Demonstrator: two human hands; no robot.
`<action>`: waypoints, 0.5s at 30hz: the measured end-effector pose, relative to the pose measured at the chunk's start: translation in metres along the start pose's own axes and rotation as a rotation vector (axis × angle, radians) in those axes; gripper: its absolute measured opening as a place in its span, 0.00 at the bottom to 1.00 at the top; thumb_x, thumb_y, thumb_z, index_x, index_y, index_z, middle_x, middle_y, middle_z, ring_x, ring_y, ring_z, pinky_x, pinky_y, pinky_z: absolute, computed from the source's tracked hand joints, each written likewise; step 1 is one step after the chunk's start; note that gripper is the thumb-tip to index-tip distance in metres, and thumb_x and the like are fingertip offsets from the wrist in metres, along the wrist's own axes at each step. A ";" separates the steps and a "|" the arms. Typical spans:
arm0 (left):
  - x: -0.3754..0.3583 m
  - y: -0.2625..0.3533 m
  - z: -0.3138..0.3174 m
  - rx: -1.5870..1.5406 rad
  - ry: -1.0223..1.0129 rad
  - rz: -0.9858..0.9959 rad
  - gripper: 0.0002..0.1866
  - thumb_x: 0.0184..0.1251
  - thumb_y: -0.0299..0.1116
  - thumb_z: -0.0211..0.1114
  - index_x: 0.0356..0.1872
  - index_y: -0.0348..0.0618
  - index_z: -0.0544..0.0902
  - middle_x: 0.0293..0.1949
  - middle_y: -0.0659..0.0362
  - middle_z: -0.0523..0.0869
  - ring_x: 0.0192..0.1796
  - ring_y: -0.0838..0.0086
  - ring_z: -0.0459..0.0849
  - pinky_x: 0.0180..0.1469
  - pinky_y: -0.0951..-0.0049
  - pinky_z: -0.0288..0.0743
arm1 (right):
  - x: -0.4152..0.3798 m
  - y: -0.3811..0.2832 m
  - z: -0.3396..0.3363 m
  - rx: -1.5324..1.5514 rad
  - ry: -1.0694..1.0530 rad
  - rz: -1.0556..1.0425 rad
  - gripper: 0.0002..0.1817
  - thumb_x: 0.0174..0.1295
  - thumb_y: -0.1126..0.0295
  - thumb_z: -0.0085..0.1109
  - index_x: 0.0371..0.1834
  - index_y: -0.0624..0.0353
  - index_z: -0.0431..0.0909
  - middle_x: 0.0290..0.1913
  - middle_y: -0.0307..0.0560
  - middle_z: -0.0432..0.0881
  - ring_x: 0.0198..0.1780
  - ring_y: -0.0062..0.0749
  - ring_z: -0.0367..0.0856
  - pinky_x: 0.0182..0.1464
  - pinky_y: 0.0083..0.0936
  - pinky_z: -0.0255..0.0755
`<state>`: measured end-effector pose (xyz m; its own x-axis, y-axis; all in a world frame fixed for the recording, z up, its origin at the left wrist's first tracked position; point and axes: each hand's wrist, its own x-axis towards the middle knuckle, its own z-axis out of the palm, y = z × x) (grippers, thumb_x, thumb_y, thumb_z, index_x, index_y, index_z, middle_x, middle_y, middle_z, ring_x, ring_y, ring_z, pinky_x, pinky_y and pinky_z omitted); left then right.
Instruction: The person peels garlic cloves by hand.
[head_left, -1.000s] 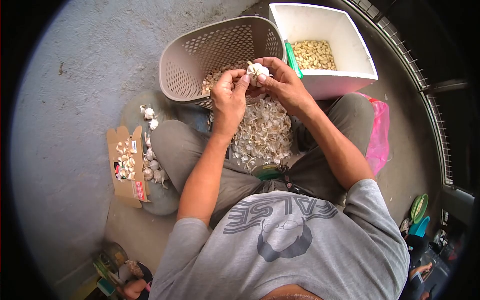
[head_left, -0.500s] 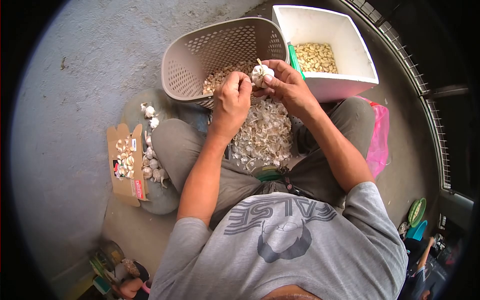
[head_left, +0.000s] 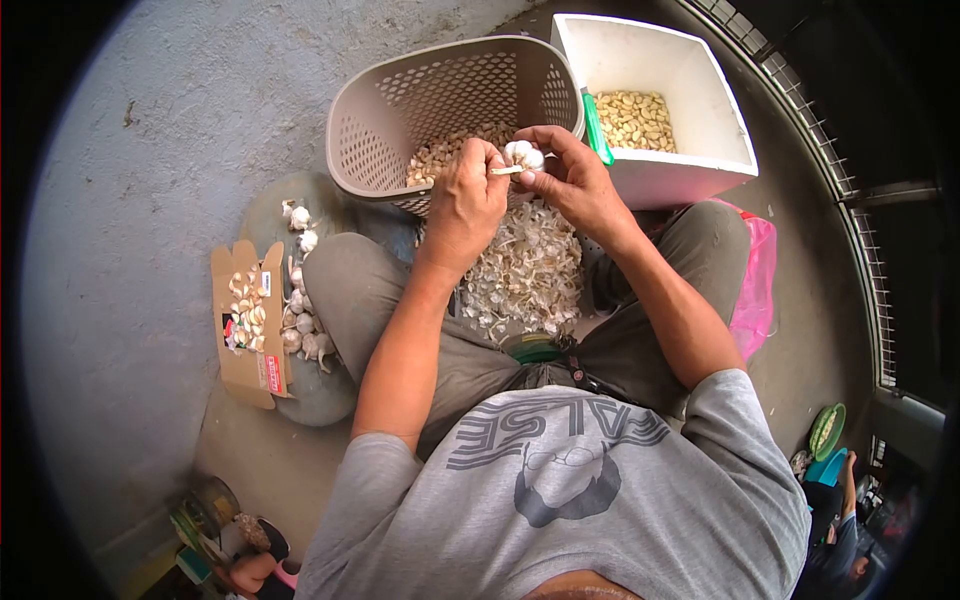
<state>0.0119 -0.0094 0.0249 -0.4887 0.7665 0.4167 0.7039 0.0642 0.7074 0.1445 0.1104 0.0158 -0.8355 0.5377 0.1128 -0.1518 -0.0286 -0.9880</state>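
At the lower edge, the person's face is cut off, and the grey shirt (head_left: 560, 490) hides the lap. The dark round border of the lens cuts away the corners, so the small things at the bottom left are hard to make out. Between the knees lies a pile of dry garlic skins (head_left: 525, 270); the forearms cover part of it. Beside the left knee, an opened cardboard box (head_left: 245, 325) holds cloves, and whole bulbs lie just beside it.

Above the skins, both hands meet. The right hand (head_left: 575, 180) is closed around a garlic bulb (head_left: 524, 155), and its fingers hide the lower part of the bulb. The bulb looks white and round, with papery skin. The left hand (head_left: 468, 200) pinches a thin pale strip at the side of the bulb, with its fingers closed.

Just behind the hands stands a perforated beige basket (head_left: 440, 95) with cloves inside. Beside it, a white foam box (head_left: 690, 150) holds peeled yellowish cloves.
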 end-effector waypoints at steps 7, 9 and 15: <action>0.000 -0.002 -0.001 -0.098 -0.035 -0.020 0.07 0.75 0.28 0.65 0.39 0.34 0.78 0.31 0.49 0.84 0.33 0.60 0.84 0.38 0.61 0.77 | 0.001 -0.002 -0.005 -0.055 0.009 -0.022 0.24 0.68 0.81 0.66 0.67 0.64 0.72 0.56 0.44 0.82 0.56 0.23 0.82 0.58 0.24 0.81; 0.001 -0.004 -0.001 -0.081 -0.046 0.018 0.07 0.74 0.28 0.65 0.39 0.34 0.78 0.31 0.49 0.84 0.33 0.61 0.84 0.38 0.61 0.77 | 0.001 -0.002 -0.005 -0.072 -0.001 -0.035 0.25 0.68 0.81 0.67 0.67 0.64 0.72 0.57 0.45 0.82 0.57 0.24 0.82 0.59 0.24 0.81; -0.002 0.000 -0.001 -0.079 -0.066 0.012 0.07 0.72 0.27 0.64 0.39 0.34 0.76 0.31 0.47 0.83 0.35 0.53 0.84 0.40 0.55 0.77 | -0.001 -0.004 -0.005 0.051 -0.025 0.019 0.24 0.67 0.82 0.67 0.66 0.64 0.73 0.57 0.45 0.82 0.59 0.25 0.81 0.60 0.26 0.81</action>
<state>0.0121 -0.0116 0.0245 -0.4436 0.8075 0.3889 0.6656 0.0062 0.7463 0.1488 0.1144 0.0195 -0.8513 0.5155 0.0971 -0.1619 -0.0823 -0.9834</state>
